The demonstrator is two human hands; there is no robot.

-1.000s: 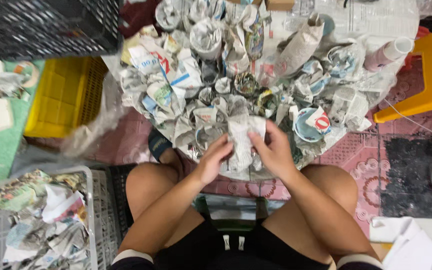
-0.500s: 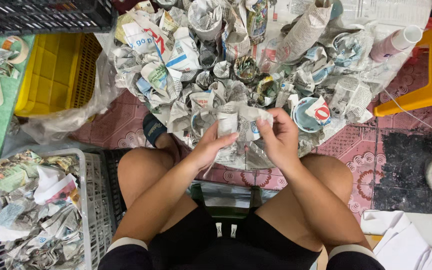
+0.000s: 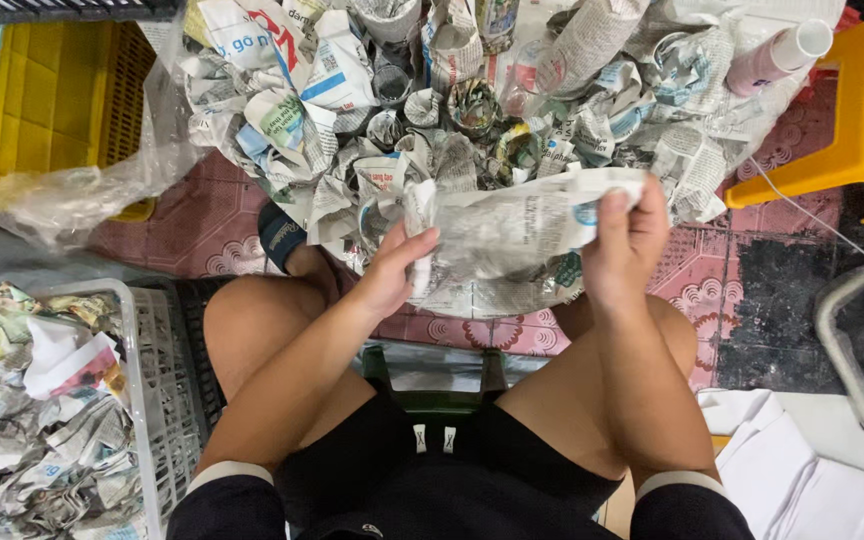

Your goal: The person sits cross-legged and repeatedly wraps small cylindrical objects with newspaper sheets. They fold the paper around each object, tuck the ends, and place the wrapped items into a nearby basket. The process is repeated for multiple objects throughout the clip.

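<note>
Both hands hold one crumpled sheet of newspaper [image 3: 517,225], stretched out between them above my knees. My left hand [image 3: 399,270] pinches its left end with curled fingers. My right hand [image 3: 625,240] grips its right end, thumb on top. Behind the sheet lies a large heap of newspaper-wrapped items [image 3: 432,110] on the patterned floor, several of them rolled into cup shapes with open mouths.
A white plastic basket [image 3: 147,400] full of crumpled newspaper stands at my left. A yellow crate [image 3: 47,90] and a clear plastic bag [image 3: 92,190] lie at the upper left. A yellow stool [image 3: 852,110] stands at the right, white paper sheets [image 3: 802,480] at lower right.
My hands have pulled apart, and the wrapped bundle they held together is now spread open into a wide sheet. The view has tilted down toward my lap.
</note>
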